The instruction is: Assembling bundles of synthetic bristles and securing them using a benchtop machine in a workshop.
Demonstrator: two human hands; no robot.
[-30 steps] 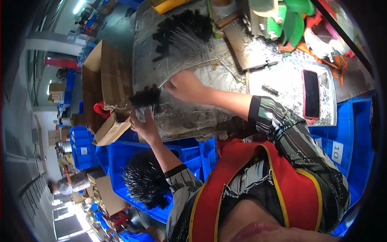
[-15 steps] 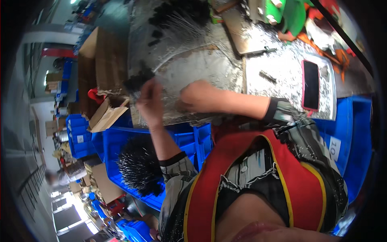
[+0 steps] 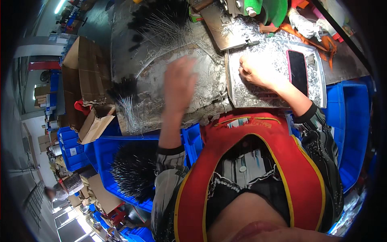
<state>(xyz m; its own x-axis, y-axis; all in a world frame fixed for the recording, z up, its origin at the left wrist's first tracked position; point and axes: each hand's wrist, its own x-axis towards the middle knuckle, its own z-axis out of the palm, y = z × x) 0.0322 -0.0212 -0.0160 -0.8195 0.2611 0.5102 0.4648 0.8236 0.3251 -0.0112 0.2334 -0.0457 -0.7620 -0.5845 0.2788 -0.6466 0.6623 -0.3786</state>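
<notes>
Right hand [image 3: 254,71] has shifted from bench [image 3: 206,74] to over tray [image 3: 321,82], fingers curled; any held item cannot be told. Left hand [image 3: 179,82], blurred, has left the small brush bundle [image 3: 125,99]; opening and hold indeterminable. Bundle therefore lies unheld, bench left side

White label [image 3: 73,151] with a small dark printed mark, on a blue bin [image 3: 70,141], far left

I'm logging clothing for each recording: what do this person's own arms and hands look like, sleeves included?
The left hand, blurred, and the right hand look gloveless. The left sleeve and right sleeve are striped in black, grey and white, ending in plain black cuffs along the forearms.
</notes>
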